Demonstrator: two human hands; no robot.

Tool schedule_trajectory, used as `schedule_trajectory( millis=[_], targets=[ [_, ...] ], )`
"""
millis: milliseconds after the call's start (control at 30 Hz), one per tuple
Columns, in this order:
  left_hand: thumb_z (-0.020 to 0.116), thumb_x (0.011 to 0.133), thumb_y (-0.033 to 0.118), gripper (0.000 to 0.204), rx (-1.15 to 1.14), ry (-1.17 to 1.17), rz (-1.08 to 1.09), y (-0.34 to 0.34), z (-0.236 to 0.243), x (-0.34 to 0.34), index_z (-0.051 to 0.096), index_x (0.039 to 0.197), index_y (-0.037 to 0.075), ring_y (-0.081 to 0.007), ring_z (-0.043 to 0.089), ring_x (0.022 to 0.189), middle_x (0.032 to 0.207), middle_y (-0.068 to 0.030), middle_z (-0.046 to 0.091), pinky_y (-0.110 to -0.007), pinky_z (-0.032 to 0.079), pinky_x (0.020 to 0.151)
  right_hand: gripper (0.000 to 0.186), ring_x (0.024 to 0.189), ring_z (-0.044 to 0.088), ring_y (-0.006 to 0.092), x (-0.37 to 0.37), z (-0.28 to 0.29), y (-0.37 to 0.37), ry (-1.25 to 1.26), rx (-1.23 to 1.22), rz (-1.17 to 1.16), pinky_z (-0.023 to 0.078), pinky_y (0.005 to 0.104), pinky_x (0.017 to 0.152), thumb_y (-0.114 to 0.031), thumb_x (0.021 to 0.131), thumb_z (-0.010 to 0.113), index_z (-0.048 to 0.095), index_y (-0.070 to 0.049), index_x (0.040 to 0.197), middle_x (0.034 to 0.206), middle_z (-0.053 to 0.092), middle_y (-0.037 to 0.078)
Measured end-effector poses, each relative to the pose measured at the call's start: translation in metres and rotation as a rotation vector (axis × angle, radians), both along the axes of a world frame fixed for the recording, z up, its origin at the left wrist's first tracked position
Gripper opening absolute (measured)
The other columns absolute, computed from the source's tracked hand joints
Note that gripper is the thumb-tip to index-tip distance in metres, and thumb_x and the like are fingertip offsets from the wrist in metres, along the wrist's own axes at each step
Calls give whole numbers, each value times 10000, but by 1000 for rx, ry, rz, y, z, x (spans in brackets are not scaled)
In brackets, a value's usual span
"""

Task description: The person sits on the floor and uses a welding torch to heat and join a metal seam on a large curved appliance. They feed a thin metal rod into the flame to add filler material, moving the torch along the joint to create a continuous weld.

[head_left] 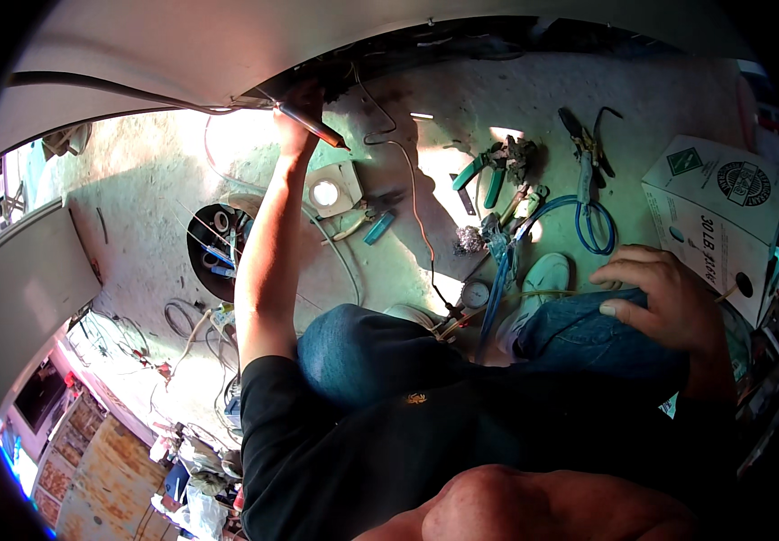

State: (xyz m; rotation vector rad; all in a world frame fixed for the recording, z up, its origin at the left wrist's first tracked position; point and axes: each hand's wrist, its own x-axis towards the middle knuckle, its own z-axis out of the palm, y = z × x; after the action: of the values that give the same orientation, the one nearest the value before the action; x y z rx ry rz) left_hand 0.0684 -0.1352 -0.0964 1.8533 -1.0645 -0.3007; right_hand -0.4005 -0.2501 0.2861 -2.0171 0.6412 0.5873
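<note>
My left arm reaches up and forward, and my left hand (295,128) is at the lower edge of a large pale panel (173,54). Shadow and the panel edge hide its fingers. Across the hand slants a slim dark tool with an orange end (313,124); whether the fingers grip it is unclear. My right hand (651,296) rests by my right knee, fingers apart and holding nothing. Near my feet lie green-handled pliers (481,178), a blue hose (595,236) and a round gauge (475,294).
A white carton (714,212) stands at the right. A black bucket of tools (209,275) is left of my arm. A thin cable (412,203) runs from under the panel toward my knees. A torch-like tool with a bent tube (585,149) lies ahead, right.
</note>
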Motion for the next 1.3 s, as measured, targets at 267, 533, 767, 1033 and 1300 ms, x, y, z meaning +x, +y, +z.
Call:
schedule_trajectory(
  millis=[267, 533, 767, 1033, 1300],
  targets=[
    [801, 857, 211, 345, 106, 54, 31, -5, 33, -24, 722, 1123, 5, -180, 738, 813, 874, -128, 761, -326, 576, 730, 283, 913, 671, 297, 0, -2, 0, 20, 26, -32, 521, 398, 817, -156, 849, 720, 696, 5, 1080, 994, 674, 146],
    [786, 872, 154, 306, 65, 103, 5, -4, 20, -18, 710, 1119, -11, -160, 733, 802, 839, -98, 762, -282, 562, 704, 291, 912, 672, 297, 1, -2, -1, 20, 30, -28, 522, 405, 821, -163, 850, 714, 691, 12, 1081, 998, 673, 146],
    [740, 884, 60, 222, 50, -54, -22, 8, 38, -20, 705, 1091, -10, -173, 728, 799, 870, -81, 760, -299, 559, 716, 287, 908, 671, 298, 2, 0, -2, 30, 17, -26, 522, 404, 816, -166, 856, 708, 689, 10, 1081, 996, 671, 147],
    [666, 924, 97, 263, 189, 371, 160, 112, 94, -23, 676, 1152, -33, -168, 702, 901, 981, -119, 747, -300, 545, 850, 283, 906, 671, 305, 4, -6, -4, 5, 39, -32, 522, 403, 814, -160, 858, 710, 686, 5, 1087, 993, 669, 145],
    [537, 991, 69, 225, -63, 638, 326, 208, 122, 0, 598, 1180, -37, -143, 652, 967, 1081, -81, 673, -289, 523, 896, 272, 902, 668, 304, 21, -8, -8, -42, 77, 15, 524, 399, 812, -126, 857, 712, 675, 20, 1084, 972, 662, 150]
  ],
)
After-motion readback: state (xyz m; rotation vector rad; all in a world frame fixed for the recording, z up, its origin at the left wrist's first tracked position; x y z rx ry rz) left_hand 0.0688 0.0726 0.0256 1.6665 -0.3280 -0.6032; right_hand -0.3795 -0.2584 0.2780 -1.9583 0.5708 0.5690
